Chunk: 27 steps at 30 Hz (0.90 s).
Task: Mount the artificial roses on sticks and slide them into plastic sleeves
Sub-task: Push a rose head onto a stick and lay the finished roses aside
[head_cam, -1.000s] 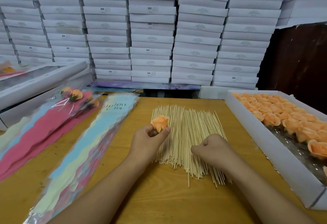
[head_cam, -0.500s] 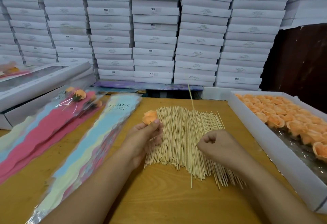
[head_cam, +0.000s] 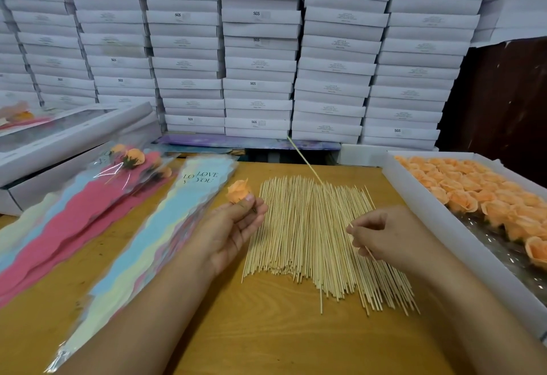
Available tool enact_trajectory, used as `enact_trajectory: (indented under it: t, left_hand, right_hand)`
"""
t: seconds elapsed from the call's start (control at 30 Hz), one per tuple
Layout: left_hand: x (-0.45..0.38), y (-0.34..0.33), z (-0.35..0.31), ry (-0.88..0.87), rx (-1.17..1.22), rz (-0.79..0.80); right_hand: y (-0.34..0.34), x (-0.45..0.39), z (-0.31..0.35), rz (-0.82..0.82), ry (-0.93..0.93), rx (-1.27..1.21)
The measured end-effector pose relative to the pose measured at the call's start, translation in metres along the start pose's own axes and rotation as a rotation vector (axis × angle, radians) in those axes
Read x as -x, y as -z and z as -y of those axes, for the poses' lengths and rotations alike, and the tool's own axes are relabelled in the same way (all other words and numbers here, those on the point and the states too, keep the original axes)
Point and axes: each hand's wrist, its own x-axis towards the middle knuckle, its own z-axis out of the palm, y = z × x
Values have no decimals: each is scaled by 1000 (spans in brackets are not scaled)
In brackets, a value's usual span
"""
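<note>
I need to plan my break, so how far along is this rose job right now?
Done: a few sleeved roses lie on the left of the table. In hand: the left hand holds a loose rose, and the right hand pinches one stick, not yet joined. Left: a tray of roses, the stick pile and the empty sleeves.

"LOVE YOU" is printed on the top plastic sleeve point(head_cam: 204, 177); "SGS" marks several stacked white boxes point(head_cam: 256, 13)

Bright even overhead light, soft faint shadows, wide-angle bending at edges, slight softness throughout
</note>
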Motion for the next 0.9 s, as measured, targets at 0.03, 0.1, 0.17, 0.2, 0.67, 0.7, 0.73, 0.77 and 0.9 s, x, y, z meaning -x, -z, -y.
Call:
enact_trajectory:
  t: [0.03,0.1,0.17,0.2,0.67,0.7,0.73,0.77,0.9]
  left_hand:
    - [0,-1,-1,-3,8,-8]
    - [0,-1,-2,-12,27,-28]
    - [1,-2,-4,-7,47,-45]
    - [2,-3,-4,-1,57,-52]
    - [5,-5,-15,-106,287,-220]
    - [5,-5,-15,-112,294,-224]
    - [5,-5,-16,-116,296,-226]
    - [6,-5,-16,-117,293,-226]
    - [5,-5,-16,-118,261,-235]
  right_hand:
    - [1,0,-1,11,5,42]
    - [2,0,-3,27,5,105]
    - [3,0,-4,32,3,145]
    - [4,0,-4,34,5,164]
    - [17,0,-8,161,-70,302]
    - [17,0,-9,169,-74,307]
    - [17,0,-9,175,-78,312]
    - [17,0,-9,178,-84,315]
    - [17,0,-8,200,-105,320]
